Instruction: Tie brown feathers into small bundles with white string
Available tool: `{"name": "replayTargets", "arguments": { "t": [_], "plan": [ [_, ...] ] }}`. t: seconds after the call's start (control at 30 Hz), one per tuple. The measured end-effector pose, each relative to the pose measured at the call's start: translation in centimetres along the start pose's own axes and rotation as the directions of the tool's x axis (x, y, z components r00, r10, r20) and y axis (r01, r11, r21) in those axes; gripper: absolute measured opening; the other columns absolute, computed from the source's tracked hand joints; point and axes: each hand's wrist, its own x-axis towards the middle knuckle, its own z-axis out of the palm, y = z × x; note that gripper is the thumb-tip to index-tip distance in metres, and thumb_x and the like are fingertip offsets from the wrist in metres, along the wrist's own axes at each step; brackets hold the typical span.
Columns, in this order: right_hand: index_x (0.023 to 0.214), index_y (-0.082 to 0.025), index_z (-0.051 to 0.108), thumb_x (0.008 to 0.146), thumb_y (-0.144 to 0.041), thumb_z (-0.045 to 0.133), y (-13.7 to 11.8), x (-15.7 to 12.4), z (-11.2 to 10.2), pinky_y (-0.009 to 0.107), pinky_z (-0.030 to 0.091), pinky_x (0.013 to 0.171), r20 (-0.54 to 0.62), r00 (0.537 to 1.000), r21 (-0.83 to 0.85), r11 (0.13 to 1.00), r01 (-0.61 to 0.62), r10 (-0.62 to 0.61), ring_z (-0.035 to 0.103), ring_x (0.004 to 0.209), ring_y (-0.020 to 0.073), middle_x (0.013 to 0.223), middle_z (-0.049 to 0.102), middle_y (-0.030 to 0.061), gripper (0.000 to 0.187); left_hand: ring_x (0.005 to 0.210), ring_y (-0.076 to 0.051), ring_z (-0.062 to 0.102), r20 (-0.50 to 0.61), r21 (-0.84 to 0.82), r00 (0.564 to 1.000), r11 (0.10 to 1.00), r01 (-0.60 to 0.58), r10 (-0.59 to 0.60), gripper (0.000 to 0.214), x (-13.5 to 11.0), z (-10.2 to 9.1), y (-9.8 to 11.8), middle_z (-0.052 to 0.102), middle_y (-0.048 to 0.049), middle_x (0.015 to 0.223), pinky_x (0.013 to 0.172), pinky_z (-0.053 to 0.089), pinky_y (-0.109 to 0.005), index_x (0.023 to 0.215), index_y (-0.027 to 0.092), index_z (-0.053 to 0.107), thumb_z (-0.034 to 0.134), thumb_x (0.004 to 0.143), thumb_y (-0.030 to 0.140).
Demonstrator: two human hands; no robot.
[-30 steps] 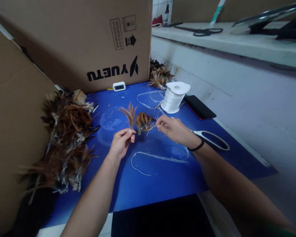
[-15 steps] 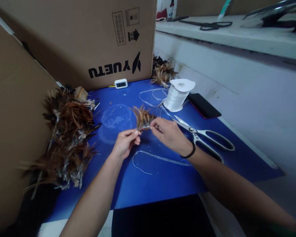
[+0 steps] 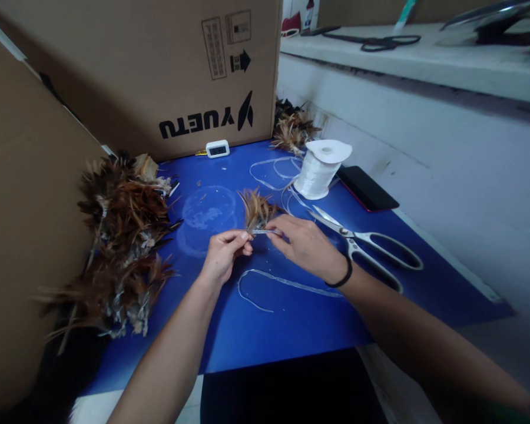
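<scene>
A small bunch of brown feathers (image 3: 257, 207) fans upward between my hands, its lower edge along a thin pale ribbon (image 3: 265, 231). My left hand (image 3: 226, 252) pinches the left end of that ribbon edge between thumb and forefinger. Fingers bent together, my right hand (image 3: 307, 244) grips at the right end of the ribbon; its fingertips partly hide the feathers there. On the blue table below lies a loose length of clear ribbon (image 3: 291, 284), which passes behind my right wrist. Large scissors (image 3: 353, 235) lie spread apart just right of my right hand.
A white ribbon spool (image 3: 317, 174) stands at the back right beside a dark phone (image 3: 367, 188). Heaped feather bunches (image 3: 128, 229) line the left side. A cardboard box (image 3: 136, 70) walls the back, with a small digital timer (image 3: 217, 149) before it. Black scissors (image 3: 386, 42) rest on the ledge.
My right fingers have shifted slightly along the feather bunch's lower edge, and more of the pale ribbon shows between the hands. My left hand keeps its pinch.
</scene>
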Motion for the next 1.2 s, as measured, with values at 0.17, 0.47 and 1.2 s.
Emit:
{"name": "replayTargets", "arguments": {
  "t": [0.17,0.47,1.2],
  "plan": [
    [0.086,-0.016,0.064,0.091,-0.021,0.041,-0.5,-0.2,-0.1,0.028,0.041,0.068,0.076,0.994,-0.15,0.985,0.084,-0.073,0.058,0.077,0.0166,0.082,0.063,0.007,0.023,0.048,-0.01,0.052,-0.05,0.214,0.99,0.969,-0.12,0.134,0.017,0.0,0.1,0.2,0.059,-0.0019,0.053,0.053,0.042,-0.023,0.066,0.013,0.069,0.069,0.07,0.029],
    [0.084,-0.015,0.063,0.088,-0.013,0.044,-2.4,1.4,-2.2,0.028,0.034,0.059,0.231,0.942,-0.427,0.845,0.321,-0.242,0.055,0.08,0.0182,0.09,0.062,0.0085,0.019,0.07,-0.015,0.056,0.204,0.596,0.869,0.647,-0.475,0.45,0.014,-1.0,0.4,0.5,0.064,-0.0057,0.074,0.072,0.042,-0.025,0.062,0.02,0.069,0.062,0.072,0.012],
    [0.084,-0.017,0.067,0.084,-0.024,0.05,-2.3,1.4,0.9,0.026,0.039,0.064,0.139,0.99,0.29,0.954,-0.074,0.034,0.054,0.066,0.0118,0.075,0.064,0.0021,0.018,0.066,-0.012,0.058,0.127,0.71,0.738,0.459,-0.534,0.662,0.021,-0.6,-0.5,0.9,0.062,-0.0026,0.067,0.064,0.045,-0.025,0.06,0.016,0.063,0.056,0.079,0.016]
  ]
}}
